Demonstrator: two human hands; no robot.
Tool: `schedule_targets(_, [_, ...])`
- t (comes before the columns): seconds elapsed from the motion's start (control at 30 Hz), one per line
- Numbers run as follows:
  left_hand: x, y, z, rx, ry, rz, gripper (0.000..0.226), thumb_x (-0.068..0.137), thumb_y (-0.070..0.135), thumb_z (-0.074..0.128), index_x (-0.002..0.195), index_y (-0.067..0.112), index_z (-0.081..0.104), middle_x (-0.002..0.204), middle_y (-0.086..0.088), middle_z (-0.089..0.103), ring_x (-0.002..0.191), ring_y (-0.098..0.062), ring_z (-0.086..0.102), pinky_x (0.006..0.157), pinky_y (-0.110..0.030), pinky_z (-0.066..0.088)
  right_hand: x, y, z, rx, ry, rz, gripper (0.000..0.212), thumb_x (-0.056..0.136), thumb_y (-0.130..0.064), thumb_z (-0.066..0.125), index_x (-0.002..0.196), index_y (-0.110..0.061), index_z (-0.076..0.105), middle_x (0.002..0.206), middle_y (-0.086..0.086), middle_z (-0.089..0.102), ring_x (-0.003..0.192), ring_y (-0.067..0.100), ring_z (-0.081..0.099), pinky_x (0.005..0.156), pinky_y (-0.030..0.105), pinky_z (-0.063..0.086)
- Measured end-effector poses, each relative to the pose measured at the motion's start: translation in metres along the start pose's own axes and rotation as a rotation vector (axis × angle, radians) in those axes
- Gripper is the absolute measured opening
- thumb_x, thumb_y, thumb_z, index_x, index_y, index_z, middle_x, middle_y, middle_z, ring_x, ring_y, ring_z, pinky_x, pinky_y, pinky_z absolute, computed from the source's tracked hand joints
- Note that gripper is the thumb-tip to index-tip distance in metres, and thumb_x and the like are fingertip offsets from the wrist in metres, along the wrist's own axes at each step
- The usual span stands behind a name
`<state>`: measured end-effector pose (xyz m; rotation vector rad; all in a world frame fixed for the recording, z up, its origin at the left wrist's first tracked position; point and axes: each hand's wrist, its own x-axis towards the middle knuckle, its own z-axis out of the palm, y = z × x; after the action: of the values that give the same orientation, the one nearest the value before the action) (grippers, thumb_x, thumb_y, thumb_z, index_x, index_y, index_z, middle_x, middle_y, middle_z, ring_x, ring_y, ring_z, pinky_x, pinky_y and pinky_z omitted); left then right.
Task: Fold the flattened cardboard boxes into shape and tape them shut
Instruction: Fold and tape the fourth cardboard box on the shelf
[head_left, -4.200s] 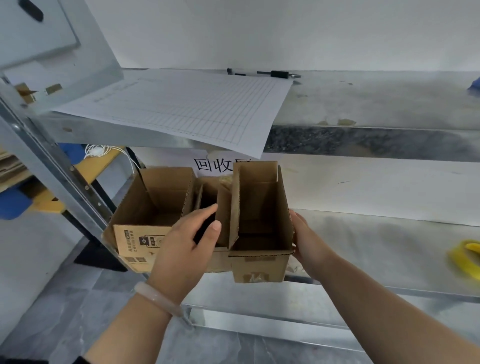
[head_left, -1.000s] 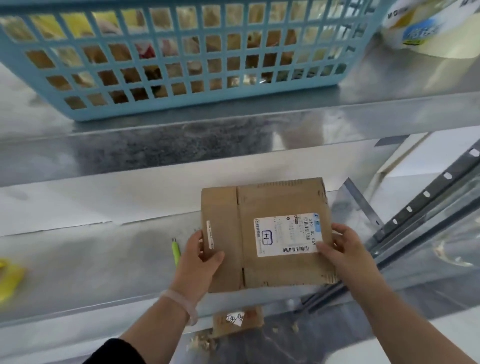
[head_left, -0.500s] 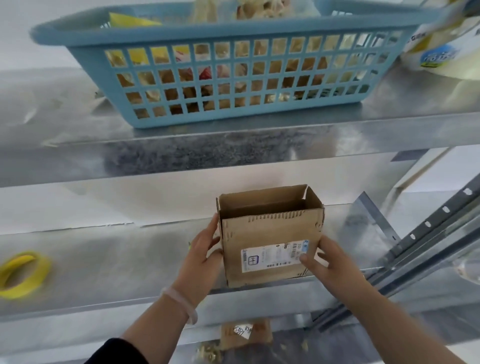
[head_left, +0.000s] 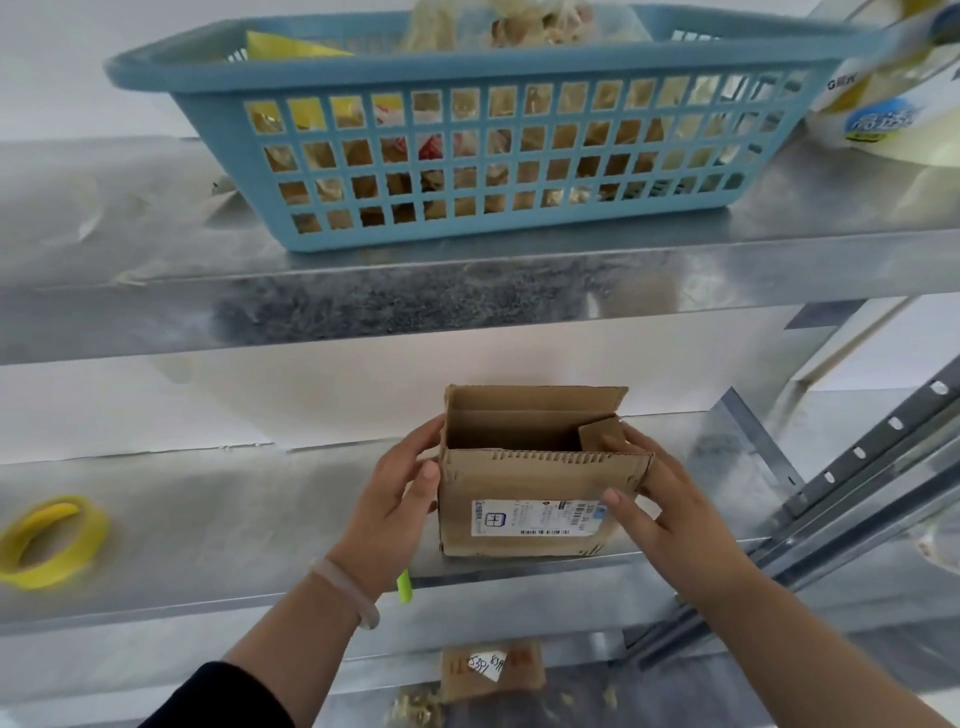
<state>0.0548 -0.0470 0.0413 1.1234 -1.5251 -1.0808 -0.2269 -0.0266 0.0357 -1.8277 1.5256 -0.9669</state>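
Observation:
A small brown cardboard box (head_left: 524, 535) with a white shipping label stands upright on the metal shelf (head_left: 234, 514), its top open and flaps up. My left hand (head_left: 400, 493) holds its left side, thumb on the front face. My right hand (head_left: 660, 499) grips the right side, thumb on the label, fingers pushing the small right flap inward. A yellow tape roll (head_left: 49, 543) lies at the shelf's far left, well away from both hands.
A blue plastic basket (head_left: 467, 150) full of scraps sits on the shelf above, with a large tape roll (head_left: 893, 119) to its right. A green pen (head_left: 404, 587) lies by my left wrist. Slotted metal uprights (head_left: 857, 467) run at right. Cardboard lies on the floor below.
The flat box has been opened into shape and stood upright. Since half a second ago, my right hand moved up its side and the small right flap is folding inward.

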Motion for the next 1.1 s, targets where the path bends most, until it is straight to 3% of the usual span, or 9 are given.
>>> schedule_targets(0.07, [-0.001,-0.007,-0.007,0.205,-0.055,0.058,0.042,0.096,0.053,0.036,0.135,0.041,0.047,0.134,0.012,0.049,0.124,-0.014,0.049,0.094,-0.032,0.05,0.002,-0.007,-0.002,0.015,0.014,0.012,0.027,0.083,-0.06,0.048,0.108,-0.066,0.057,0.134,-0.053,0.028,0.124,-0.005,0.045,0.095,0.005,0.037])
schedule_targets(0.17, [-0.001,-0.006,-0.007,0.389,-0.135,0.083,0.04,0.086,0.074,0.035,0.114,0.049,0.051,0.134,0.027,0.033,0.12,0.002,0.044,0.086,-0.013,0.048,0.006,-0.009,-0.002,0.001,-0.008,-0.007,0.025,0.081,-0.062,0.046,0.1,-0.056,0.062,0.132,-0.049,0.033,0.121,-0.014,0.042,0.09,-0.002,0.035])
schedule_targets(0.33, [0.01,0.001,0.005,0.274,0.05,-0.053,0.013,0.095,0.028,0.055,0.094,0.033,0.067,0.122,0.011,0.047,0.113,0.007,0.044,0.08,-0.003,0.041,0.016,-0.006,-0.001,0.154,0.026,0.076,0.018,0.086,-0.04,0.062,0.101,-0.034,0.071,0.131,-0.019,0.05,0.113,-0.004,0.053,0.082,0.007,0.047])
schedule_targets(0.4, [0.016,0.0,0.005,0.3,0.099,-0.097,0.013,0.092,0.026,0.061,0.104,0.032,0.062,0.119,0.009,0.05,0.114,-0.001,0.048,0.083,-0.013,0.045,0.021,-0.006,-0.003,0.151,0.069,0.114,0.033,0.086,-0.032,0.071,0.117,-0.034,0.062,0.125,-0.018,0.053,0.113,0.001,0.056,0.079,0.015,0.052])
schedule_targets(0.5, [0.024,0.0,0.001,0.199,0.076,-0.183,0.065,0.087,0.029,0.068,0.138,0.046,0.03,0.118,0.013,0.05,0.109,-0.001,0.052,0.081,-0.02,0.05,0.031,-0.004,-0.009,0.138,0.025,0.152,0.085,0.081,-0.031,0.078,0.145,-0.049,0.024,0.13,-0.025,0.046,0.109,-0.001,0.055,0.079,0.022,0.053])
schedule_targets(0.57, [0.03,0.004,-0.001,0.259,0.013,-0.191,0.069,0.088,0.029,0.066,0.14,0.05,0.026,0.12,0.013,0.045,0.107,0.0,0.051,0.079,-0.015,0.047,0.038,0.0,-0.015,0.068,-0.061,0.126,0.098,0.081,-0.035,0.077,0.145,-0.06,0.007,0.138,-0.031,0.034,0.109,-0.001,0.054,0.084,0.025,0.052])
schedule_targets(0.77, [0.026,-0.007,-0.003,0.408,-0.024,-0.01,0.028,0.094,0.032,0.055,0.118,0.047,0.053,0.125,0.013,0.044,0.116,0.008,0.041,0.098,-0.013,0.04,0.043,0.009,-0.014,-0.083,-0.095,0.012,0.038,0.087,-0.05,0.058,0.124,-0.054,0.054,0.141,-0.038,0.038,0.13,-0.003,0.04,0.107,0.036,0.043])
schedule_targets(0.87, [0.016,-0.016,0.0,0.33,-0.09,-0.025,0.035,0.096,0.045,0.046,0.131,0.045,0.044,0.137,0.016,0.04,0.128,0.005,0.033,0.103,-0.011,0.033,0.031,0.012,-0.01,-0.108,-0.112,-0.017,0.052,0.084,-0.066,0.042,0.134,-0.052,0.048,0.151,-0.035,0.024,0.138,-0.01,0.025,0.115,0.032,0.031])
schedule_targets(1.1, [0.016,-0.016,0.01,0.371,-0.045,-0.005,0.039,0.089,0.058,0.048,0.127,0.054,0.037,0.127,0.03,0.039,0.123,0.007,0.038,0.101,-0.016,0.036,0.035,0.01,-0.014,-0.236,-0.242,-0.073,0.071,0.074,-0.072,0.057,0.138,-0.059,0.028,0.155,-0.026,0.008,0.139,-0.004,0.02,0.114,0.026,0.028])
